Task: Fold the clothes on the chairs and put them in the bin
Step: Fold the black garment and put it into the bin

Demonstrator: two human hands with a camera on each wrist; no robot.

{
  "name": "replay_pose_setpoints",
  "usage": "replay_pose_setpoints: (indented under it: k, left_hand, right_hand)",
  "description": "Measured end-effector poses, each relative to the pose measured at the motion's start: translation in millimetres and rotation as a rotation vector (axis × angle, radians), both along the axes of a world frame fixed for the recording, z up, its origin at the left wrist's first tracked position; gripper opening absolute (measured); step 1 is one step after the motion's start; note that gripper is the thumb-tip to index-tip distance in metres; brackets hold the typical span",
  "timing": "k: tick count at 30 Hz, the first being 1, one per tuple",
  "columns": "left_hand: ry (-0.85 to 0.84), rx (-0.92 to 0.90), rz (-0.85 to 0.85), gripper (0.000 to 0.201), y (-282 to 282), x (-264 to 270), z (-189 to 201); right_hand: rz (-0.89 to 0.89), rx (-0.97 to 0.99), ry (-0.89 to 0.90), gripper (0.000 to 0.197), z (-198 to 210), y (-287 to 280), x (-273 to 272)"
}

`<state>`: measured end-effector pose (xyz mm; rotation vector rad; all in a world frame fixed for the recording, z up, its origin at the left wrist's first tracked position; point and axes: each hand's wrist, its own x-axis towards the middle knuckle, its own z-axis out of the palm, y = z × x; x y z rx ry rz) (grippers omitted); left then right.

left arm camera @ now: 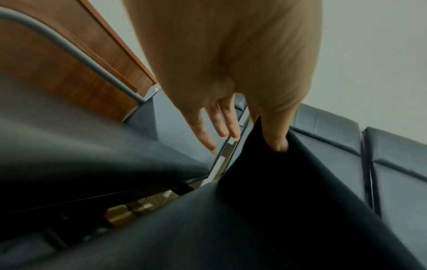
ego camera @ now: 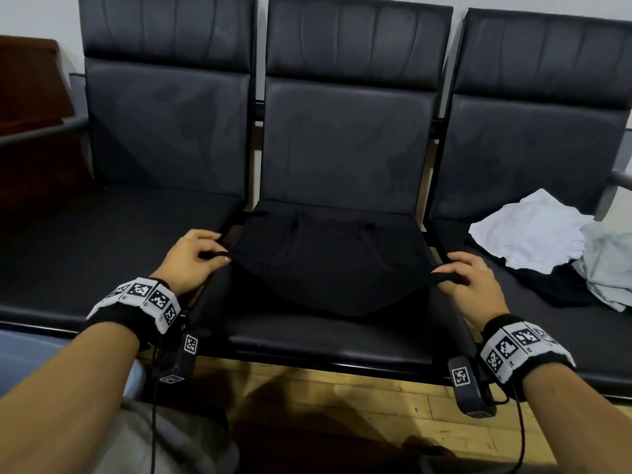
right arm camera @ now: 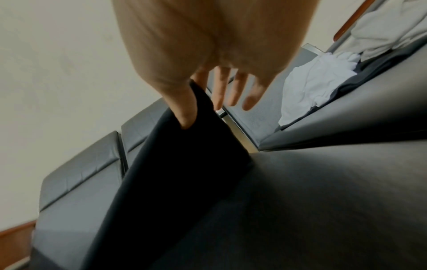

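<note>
left hand (ego camera: 191, 258) and right hand (ego camera: 473, 282) pinch black cloth garment (ego camera: 328, 265) | stretched flat over middle black padded chair seat (ego camera: 328, 343) front edge, probably for folding

Matt black cloth garment (ego camera: 328, 265) on smooth, faintly glossy leather-like chair (ego camera: 345, 145); wood-plank floor (ego camera: 386, 401).

Both forearms reach fwd, palms down, marker-patterned wristbands on both wrists. L hand (ego camera: 195, 258): thumb + index pinch black garment (ego camera: 328, 265) edge, other fingers (left arm camera: 219, 124) extended. R hand (ego camera: 473, 280): same pinch at opposite edge, remaining fingers (right arm camera: 233, 91) straight.
</note>
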<state>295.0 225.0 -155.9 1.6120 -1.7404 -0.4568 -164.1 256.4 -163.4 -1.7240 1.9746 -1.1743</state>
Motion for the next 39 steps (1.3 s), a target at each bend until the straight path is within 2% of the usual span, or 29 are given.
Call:
replay_pose_setpoints:
  k: [4, 7, 8, 10, 11, 14, 15, 17, 21, 25, 29, 31, 35, 39]
  left_hand:
    - [0.315, 0.060, -0.089, 0.004, -4, -11, 8]
    - [0.426, 0.053, -0.070, 0.017, -2, -15, 17]
    - [0.456, 0.034, -0.046, 0.021, -1, -16, 20]
    - [0.536, -0.008, -0.028, 0.021, 4, -19, 26]
    - [0.592, -0.027, -0.037, 0.022, 4, -18, 27]
    - [0.664, -0.012, -0.020, 0.029, 0, -10, 26]
    - [0.661, -0.008, 0.004, 0.026, -3, -7, 25]
    - [0.659, 0.014, 0.067, 0.017, -12, -3, 21]
    - [0.599, 0.084, 0.148, 0.018, -47, -5, 9]
    - [0.412, 0.108, 0.164, 0.015, -88, -14, -8]
    - [0.132, 0.131, 0.266, 0.025, -112, -24, -25]
    - [0.047, 0.181, 0.299, 0.030, -118, -27, -31]
    - [0.001, 0.245, 0.345, 0.029, -122, -25, -31]
    - [0.019, 0.212, 0.405, 0.031, -116, -29, -28]
  right_hand:
    - [0.124, -0.099, -0.462, 0.027, 5, -6, -1]
    - [0.151, -0.175, -0.676, 0.019, 13, -4, 3]
    - [0.147, -0.210, -0.724, 0.023, 18, -2, 4]
    - [0.117, -0.290, -0.723, 0.043, 23, -1, 3]
    - [0.098, -0.317, -0.717, 0.046, 24, -2, 0]
    - [-0.003, -0.325, -0.795, 0.029, 23, -6, -9]
    - [-0.041, -0.320, -0.802, 0.021, 20, -10, -12]
    - [-0.119, -0.276, -0.743, 0.010, 15, -17, -15]
    - [-0.204, -0.130, -0.630, 0.014, -3, -38, -23]
    - [-0.249, 0.029, -0.519, 0.014, -16, -65, -26]
    - [-0.254, 0.156, -0.239, 0.021, -28, -93, -30]
    - [-0.232, 0.199, -0.146, 0.023, -30, -103, -27]
    - [-0.214, 0.258, -0.040, 0.028, -25, -110, -15]
    - [-0.289, 0.315, -0.023, 0.036, -24, -108, -13]
